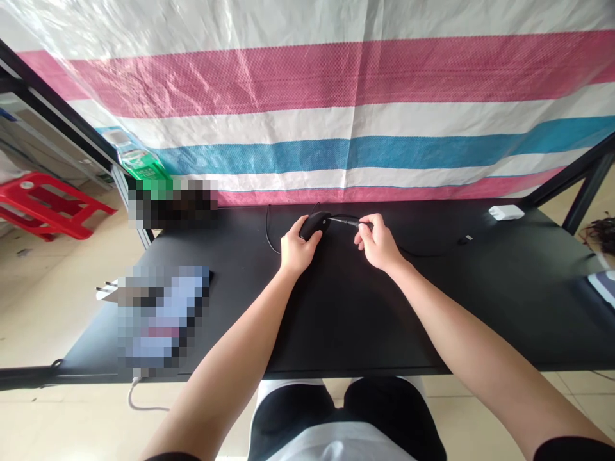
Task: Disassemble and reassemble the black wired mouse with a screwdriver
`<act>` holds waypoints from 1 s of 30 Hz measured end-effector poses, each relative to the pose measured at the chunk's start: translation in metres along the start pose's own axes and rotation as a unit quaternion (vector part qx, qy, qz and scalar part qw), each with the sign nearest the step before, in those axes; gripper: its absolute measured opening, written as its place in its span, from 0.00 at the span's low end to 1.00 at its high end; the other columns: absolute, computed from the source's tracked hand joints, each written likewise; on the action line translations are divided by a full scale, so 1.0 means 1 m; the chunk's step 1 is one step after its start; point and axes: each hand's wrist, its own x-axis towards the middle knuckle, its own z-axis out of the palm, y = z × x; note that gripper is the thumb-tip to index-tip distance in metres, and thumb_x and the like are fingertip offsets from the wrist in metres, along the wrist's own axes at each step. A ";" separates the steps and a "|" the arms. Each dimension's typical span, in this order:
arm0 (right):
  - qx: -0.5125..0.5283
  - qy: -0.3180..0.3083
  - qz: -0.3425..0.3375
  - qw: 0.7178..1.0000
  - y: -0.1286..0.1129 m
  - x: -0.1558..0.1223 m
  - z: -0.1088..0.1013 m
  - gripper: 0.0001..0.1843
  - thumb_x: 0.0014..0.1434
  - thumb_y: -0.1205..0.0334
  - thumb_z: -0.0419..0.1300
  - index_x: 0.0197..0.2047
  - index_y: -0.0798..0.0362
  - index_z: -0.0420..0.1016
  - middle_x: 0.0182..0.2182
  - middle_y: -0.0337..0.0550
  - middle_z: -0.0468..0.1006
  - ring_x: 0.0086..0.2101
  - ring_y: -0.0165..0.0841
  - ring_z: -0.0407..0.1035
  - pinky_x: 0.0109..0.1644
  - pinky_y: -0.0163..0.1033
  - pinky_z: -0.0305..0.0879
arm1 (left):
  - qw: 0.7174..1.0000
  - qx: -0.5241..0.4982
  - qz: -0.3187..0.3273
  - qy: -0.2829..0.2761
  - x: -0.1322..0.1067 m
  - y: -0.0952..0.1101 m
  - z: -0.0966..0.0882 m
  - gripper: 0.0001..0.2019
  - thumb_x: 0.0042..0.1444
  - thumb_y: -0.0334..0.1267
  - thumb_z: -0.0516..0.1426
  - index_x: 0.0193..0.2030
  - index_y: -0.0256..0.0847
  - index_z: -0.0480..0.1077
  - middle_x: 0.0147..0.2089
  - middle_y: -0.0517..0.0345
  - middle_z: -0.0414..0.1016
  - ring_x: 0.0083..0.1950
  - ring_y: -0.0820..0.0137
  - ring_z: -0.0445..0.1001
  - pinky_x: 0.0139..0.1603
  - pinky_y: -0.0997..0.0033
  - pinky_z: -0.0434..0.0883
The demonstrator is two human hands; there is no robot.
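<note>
My left hand (296,250) is closed around a black computer mouse (315,224), which is tilted up on its side near the back of the table. In my right hand (379,243) is a thin screwdriver (352,223) with a dark handle. Its metal shaft points left, and the tip meets the mouse's near right end, at or close to a small light spot. Whether the tip sits in a screw is too small to tell. A black cable (427,256) trails behind both hands to a USB plug (465,241) on the right.
The black table (336,320) backs onto a striped plastic sheet (307,77). A blurred-out phone (168,314) with a white cable lies front left. A green-labelled bottle (147,168) stands back left, a white charger (506,212) back right. A red stool (52,205) is on the floor.
</note>
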 end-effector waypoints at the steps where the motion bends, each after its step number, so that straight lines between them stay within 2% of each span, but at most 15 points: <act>1: -0.010 0.003 0.005 1.000 -0.001 0.001 -0.001 0.20 0.63 0.39 0.48 0.40 0.48 0.60 0.21 0.37 0.76 0.19 0.33 0.70 0.29 0.38 0.65 | 1.000 0.002 -0.001 -0.002 0.000 0.001 0.000 0.26 0.51 0.44 0.62 0.57 0.39 0.72 0.31 0.57 0.78 0.32 0.65 0.79 0.46 0.62 0.77; 6: -0.061 0.026 0.036 0.997 -0.008 0.003 -0.009 0.24 0.64 0.37 0.47 0.28 0.48 0.61 0.15 0.36 0.72 0.17 0.32 0.69 0.29 0.37 0.64 | 1.000 0.009 0.002 -0.011 -0.002 0.003 -0.001 0.26 0.51 0.44 0.62 0.58 0.40 0.72 0.30 0.58 0.77 0.29 0.66 0.77 0.40 0.64 0.77; 11: -0.082 0.029 0.033 0.996 -0.007 0.003 -0.011 0.28 0.65 0.39 0.44 0.21 0.47 0.58 0.12 0.38 0.67 0.17 0.33 0.67 0.30 0.39 0.63 | 1.000 0.003 0.007 -0.016 -0.002 0.002 -0.001 0.27 0.51 0.44 0.62 0.58 0.40 0.71 0.30 0.58 0.77 0.28 0.66 0.77 0.38 0.65 0.77; 13: -0.062 0.026 0.035 0.997 -0.004 0.003 -0.010 0.26 0.65 0.40 0.44 0.23 0.47 0.59 0.13 0.37 0.67 0.17 0.33 0.66 0.30 0.40 0.63 | 1.000 0.002 0.009 -0.016 -0.002 0.002 -0.001 0.27 0.51 0.44 0.62 0.58 0.40 0.71 0.30 0.58 0.77 0.28 0.67 0.77 0.39 0.65 0.77; 16: 0.018 0.004 0.051 0.998 0.001 0.002 -0.008 0.17 0.63 0.43 0.48 0.37 0.48 0.63 0.16 0.32 0.69 0.18 0.33 0.67 0.29 0.40 0.64 | 1.000 0.005 0.007 -0.014 -0.002 0.002 -0.001 0.27 0.51 0.44 0.62 0.58 0.40 0.71 0.30 0.58 0.77 0.28 0.67 0.77 0.39 0.65 0.77; 19: 0.060 -0.008 0.046 0.997 0.005 0.002 -0.005 0.18 0.60 0.45 0.51 0.46 0.48 0.57 0.19 0.30 0.71 0.20 0.33 0.68 0.29 0.40 0.65 | 1.000 0.008 0.002 -0.013 -0.002 0.002 -0.001 0.26 0.51 0.44 0.62 0.58 0.40 0.71 0.30 0.59 0.77 0.28 0.66 0.77 0.41 0.65 0.77; 24: 0.018 -0.023 0.012 1.000 0.002 0.002 -0.004 0.18 0.62 0.42 0.50 0.42 0.48 0.57 0.21 0.33 0.73 0.19 0.33 0.68 0.29 0.41 0.64 | 1.000 0.011 -0.004 -0.009 -0.001 0.002 -0.001 0.26 0.51 0.44 0.62 0.58 0.40 0.71 0.30 0.58 0.77 0.29 0.66 0.78 0.42 0.63 0.77; 28: -0.031 -0.002 0.018 0.999 -0.004 0.002 -0.008 0.21 0.62 0.38 0.50 0.40 0.49 0.62 0.18 0.34 0.72 0.19 0.34 0.69 0.30 0.40 0.65 | 1.000 0.010 -0.004 -0.015 -0.002 0.003 -0.001 0.27 0.51 0.44 0.62 0.58 0.40 0.71 0.29 0.59 0.77 0.28 0.65 0.77 0.40 0.64 0.77; 30: -0.057 0.011 0.025 0.998 -0.007 0.003 -0.010 0.23 0.63 0.36 0.49 0.35 0.48 0.64 0.15 0.35 0.70 0.18 0.35 0.69 0.29 0.40 0.65 | 1.000 0.009 0.000 -0.017 -0.002 0.003 -0.002 0.26 0.51 0.44 0.62 0.58 0.41 0.71 0.28 0.59 0.77 0.28 0.66 0.77 0.39 0.64 0.77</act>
